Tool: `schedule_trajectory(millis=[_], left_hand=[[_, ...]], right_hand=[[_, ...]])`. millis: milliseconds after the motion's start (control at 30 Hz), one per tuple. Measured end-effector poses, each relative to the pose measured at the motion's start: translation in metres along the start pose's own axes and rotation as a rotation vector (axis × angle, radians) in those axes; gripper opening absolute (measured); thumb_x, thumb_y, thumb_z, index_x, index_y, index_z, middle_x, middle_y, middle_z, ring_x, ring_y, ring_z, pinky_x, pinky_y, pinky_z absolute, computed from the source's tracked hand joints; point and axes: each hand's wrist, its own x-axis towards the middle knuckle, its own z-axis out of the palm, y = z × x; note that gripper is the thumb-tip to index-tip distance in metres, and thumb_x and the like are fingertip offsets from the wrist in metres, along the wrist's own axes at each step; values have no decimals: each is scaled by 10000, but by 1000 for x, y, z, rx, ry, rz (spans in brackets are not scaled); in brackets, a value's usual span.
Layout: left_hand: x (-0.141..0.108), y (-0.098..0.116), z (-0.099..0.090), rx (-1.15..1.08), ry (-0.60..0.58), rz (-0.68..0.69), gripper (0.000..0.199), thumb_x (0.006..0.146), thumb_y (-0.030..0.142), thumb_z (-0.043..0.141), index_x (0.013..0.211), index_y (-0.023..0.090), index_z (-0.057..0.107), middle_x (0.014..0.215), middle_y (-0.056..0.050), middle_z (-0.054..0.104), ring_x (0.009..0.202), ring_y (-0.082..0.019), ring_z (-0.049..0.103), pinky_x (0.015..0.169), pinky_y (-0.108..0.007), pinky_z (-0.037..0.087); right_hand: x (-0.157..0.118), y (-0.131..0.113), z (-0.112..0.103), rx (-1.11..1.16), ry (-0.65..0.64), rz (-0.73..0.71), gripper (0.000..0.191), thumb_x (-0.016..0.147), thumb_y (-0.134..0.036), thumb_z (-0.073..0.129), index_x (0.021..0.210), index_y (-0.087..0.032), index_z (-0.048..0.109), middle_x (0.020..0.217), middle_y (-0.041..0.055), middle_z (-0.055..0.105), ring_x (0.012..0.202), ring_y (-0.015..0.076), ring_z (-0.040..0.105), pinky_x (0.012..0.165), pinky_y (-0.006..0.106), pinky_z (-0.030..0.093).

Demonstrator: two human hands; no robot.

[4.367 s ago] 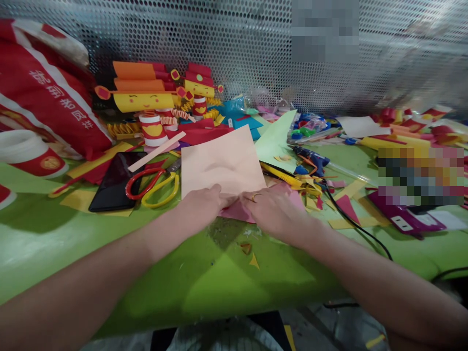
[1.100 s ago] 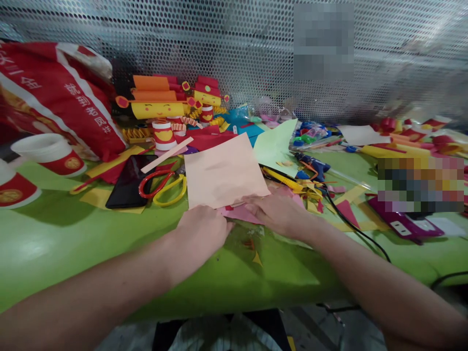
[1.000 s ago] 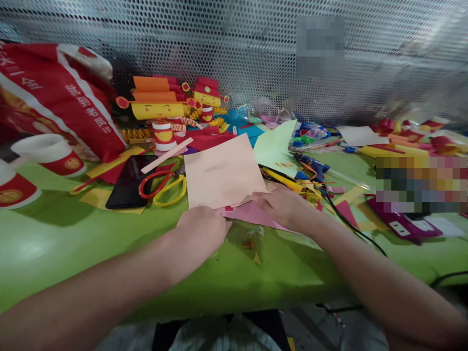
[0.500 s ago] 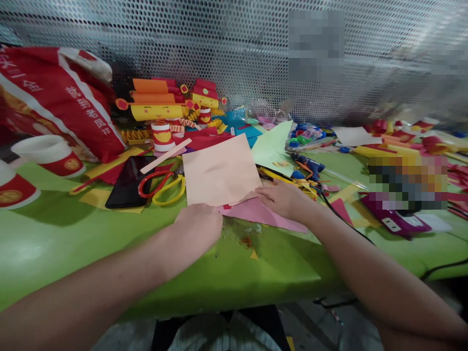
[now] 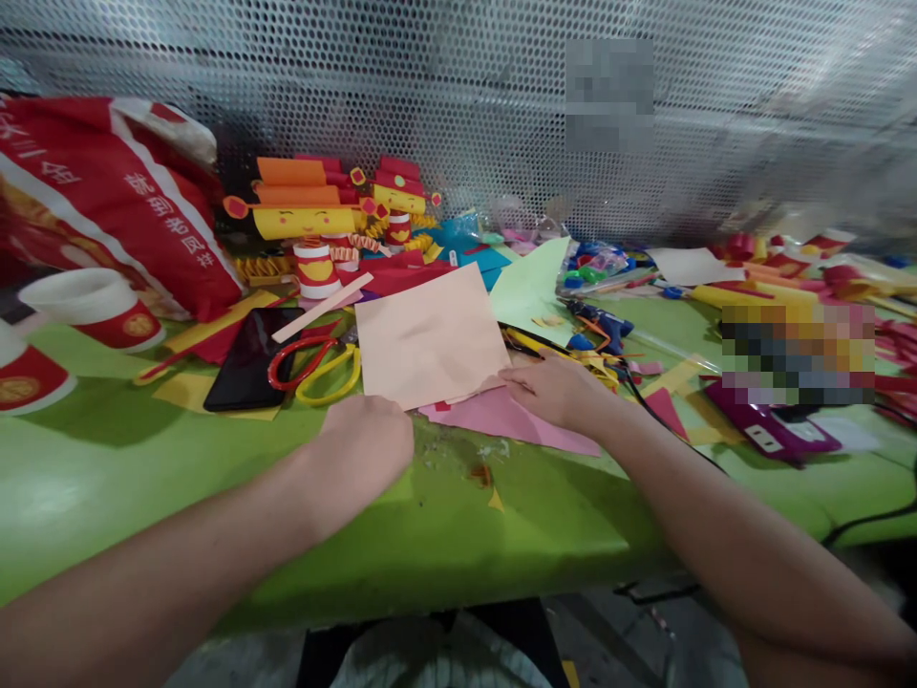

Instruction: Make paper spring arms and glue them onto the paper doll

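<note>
A sheet of peach paper (image 5: 430, 339) lies in the middle of the table, its lower edge toward me. Closed and knuckles up, my left hand (image 5: 369, 435) is at the paper's lower left corner, its fingertips hidden from view. At the lower right corner, my right hand (image 5: 551, 387) has its fingers together on the paper's edge. Under that edge and beneath my right hand shows pink paper (image 5: 512, 420). Left of the peach sheet are scissors (image 5: 326, 377) with one red and one yellow handle loop, beside a black phone (image 5: 250, 358).
Paper cups (image 5: 96, 311) and a red bag (image 5: 143, 205) stand at the left. Behind the sheet are paper-cup figures (image 5: 308, 220) and green paper (image 5: 534, 282). To the right lie a blue glue gun (image 5: 602, 325), its cable, a purple case (image 5: 770, 425) and paper scraps.
My left hand has slid left along the paper's lower edge, uncovering more of that edge. My right hand stays at the right corner. The view has shifted very slightly.
</note>
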Motion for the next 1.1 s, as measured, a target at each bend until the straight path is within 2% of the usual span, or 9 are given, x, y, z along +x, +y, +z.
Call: schedule_trajectory(millis=[100, 167, 367, 467, 567, 633, 767, 933, 1100], left_hand=[[-2, 0, -4, 98, -55, -27, 295, 630, -39, 467, 705, 98, 717, 664, -154, 676, 659, -286, 658, 554, -349, 500], [-2, 0, -5, 103, -31, -26, 286, 635, -42, 466, 699, 91, 710, 663, -155, 674, 660, -289, 657, 540, -339, 491], [9, 1, -2, 23, 270, -123, 289, 852, 172, 392, 867, 84, 666, 704, -153, 664, 715, -283, 652, 574, -359, 489], [22, -1, 8, -57, 333, 104, 351, 904, 264, 340, 1081, 103, 597, 1042, -163, 647, 989, -268, 599, 796, -390, 469], [36, -5, 21, -105, 306, 303, 473, 920, 366, 323, 1342, 159, 377, 1406, -127, 389, 1303, -246, 326, 1030, -417, 273], [42, -9, 27, -118, 248, 320, 531, 923, 413, 283, 1382, 146, 304, 1437, -128, 334, 1342, -239, 245, 1047, -427, 226], [45, -13, 28, -116, 182, 305, 545, 925, 427, 251, 1367, 119, 335, 1435, -131, 332, 1331, -252, 265, 1021, -427, 263], [40, -13, 20, -103, 220, 291, 466, 923, 395, 291, 1254, 138, 496, 1346, -118, 471, 1238, -225, 416, 989, -381, 318], [44, -16, 25, -98, 284, 313, 387, 918, 301, 331, 1214, 150, 529, 1306, -95, 519, 1201, -201, 458, 987, -362, 346]], right_hand=[[0, -1, -1, -20, -5, 32, 382, 870, -285, 339, 1078, -235, 656, 1028, 41, 689, 904, 235, 605, 797, 354, 443], [1, -1, 0, -5, 22, 46, 389, 870, -294, 339, 1103, -231, 644, 1025, 45, 689, 924, 244, 598, 782, 349, 443], [10, 12, 7, 99, 262, 165, 399, 859, -221, 330, 1127, -204, 625, 1040, 57, 681, 943, 225, 596, 798, 322, 437], [16, 21, 12, 87, 314, 160, 398, 856, -204, 318, 1090, -157, 637, 1070, 80, 662, 993, 236, 573, 853, 333, 421], [21, 27, 16, 57, 315, 192, 387, 854, -207, 320, 1079, -154, 630, 1102, 89, 644, 1028, 250, 558, 880, 354, 412], [22, 30, 17, 55, 304, 263, 382, 854, -218, 328, 1111, -169, 606, 1104, 94, 643, 1020, 259, 567, 846, 361, 430], [22, 32, 15, 50, 180, 395, 390, 868, -270, 330, 1170, -160, 553, 1050, 135, 659, 936, 286, 614, 746, 374, 459], [22, 34, 12, 6, 130, 416, 358, 879, -278, 333, 1088, -142, 590, 1006, 171, 662, 923, 303, 623, 754, 391, 447], [22, 34, 12, -44, 149, 410, 311, 872, -215, 348, 1022, -110, 599, 1015, 186, 651, 970, 284, 602, 782, 361, 433]])
